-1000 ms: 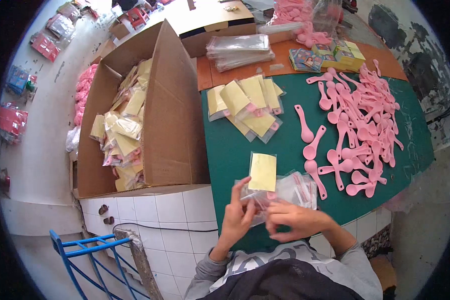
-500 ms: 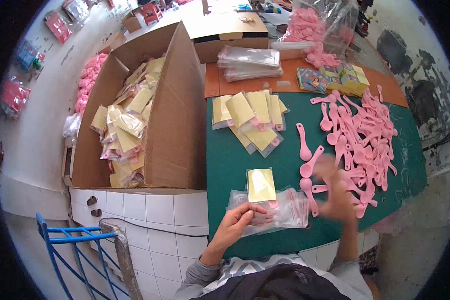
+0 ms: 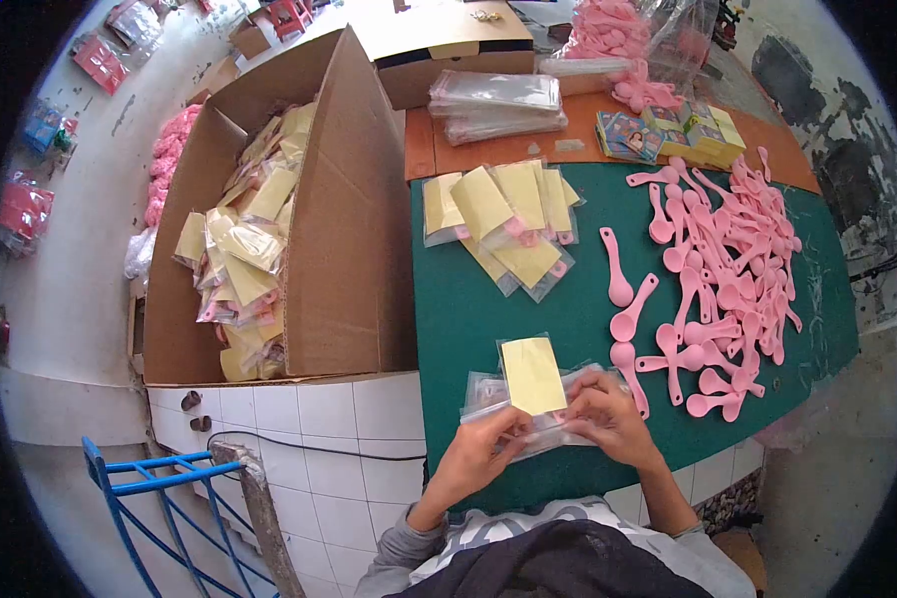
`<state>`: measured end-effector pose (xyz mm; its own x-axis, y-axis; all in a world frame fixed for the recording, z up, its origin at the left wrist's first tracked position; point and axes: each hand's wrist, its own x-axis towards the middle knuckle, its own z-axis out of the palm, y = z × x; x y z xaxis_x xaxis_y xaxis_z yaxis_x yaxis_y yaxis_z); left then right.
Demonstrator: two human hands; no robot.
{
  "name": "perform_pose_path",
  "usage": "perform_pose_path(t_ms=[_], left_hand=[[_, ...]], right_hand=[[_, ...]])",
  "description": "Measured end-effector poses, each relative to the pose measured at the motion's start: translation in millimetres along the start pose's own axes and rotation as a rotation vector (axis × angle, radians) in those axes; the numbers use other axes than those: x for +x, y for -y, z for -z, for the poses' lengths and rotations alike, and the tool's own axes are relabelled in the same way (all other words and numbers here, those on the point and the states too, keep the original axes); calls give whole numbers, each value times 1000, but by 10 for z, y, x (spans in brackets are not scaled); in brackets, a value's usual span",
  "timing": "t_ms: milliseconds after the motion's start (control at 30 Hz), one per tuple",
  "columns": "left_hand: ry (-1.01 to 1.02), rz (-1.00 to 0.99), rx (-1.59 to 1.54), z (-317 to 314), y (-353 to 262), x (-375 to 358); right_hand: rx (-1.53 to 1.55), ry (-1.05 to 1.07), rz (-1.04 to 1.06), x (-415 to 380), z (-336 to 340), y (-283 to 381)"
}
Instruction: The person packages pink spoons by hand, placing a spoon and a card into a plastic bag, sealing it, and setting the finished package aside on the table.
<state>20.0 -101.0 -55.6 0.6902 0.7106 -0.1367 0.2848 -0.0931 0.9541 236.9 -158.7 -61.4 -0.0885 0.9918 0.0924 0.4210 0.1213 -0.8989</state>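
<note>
A clear plastic bag with a yellow card [image 3: 533, 376] in it lies in front of me, on top of a stack of clear bags [image 3: 483, 387]. My left hand [image 3: 481, 445] pinches the bag's lower left edge between thumb and fingers. At its lower right, my right hand [image 3: 614, 417] has its fingers closed on the plastic; whether anything else is in them is hidden. Just beyond that hand lie single pink spoons [image 3: 619, 287], and a large heap of pink spoons [image 3: 733, 289] spreads to the right.
Several filled packets [image 3: 516, 214] lie farther back on the green table [image 3: 468, 319]. Left of it stands a big cardboard box [image 3: 344, 249] with more packets. Along the orange strip are stacked clear bags [image 3: 495, 100] and small card stacks [image 3: 703, 138]. A blue metal frame [image 3: 159, 478] stands lower left.
My right hand has come left from the spoons to the bag and closed on its edge. My left hand still holds the bag. The view has shifted slightly.
</note>
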Motion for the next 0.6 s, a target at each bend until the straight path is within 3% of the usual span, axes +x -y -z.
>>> perform_pose_path(t_ms=[100, 200, 400, 600], left_hand=[[-93, 8, -47, -29, -31, -14], [-134, 4, -31, -50, -2, -37], [-211, 114, -28, -132, 16, -26], [-464, 174, -315, -282, 86, -39]], right_hand=[[725, 21, -455, -76, -101, 18], [719, -44, -544, -54, -153, 54], [593, -167, -488, -29, -246, 26], [590, -186, -474, -27, -284, 38]])
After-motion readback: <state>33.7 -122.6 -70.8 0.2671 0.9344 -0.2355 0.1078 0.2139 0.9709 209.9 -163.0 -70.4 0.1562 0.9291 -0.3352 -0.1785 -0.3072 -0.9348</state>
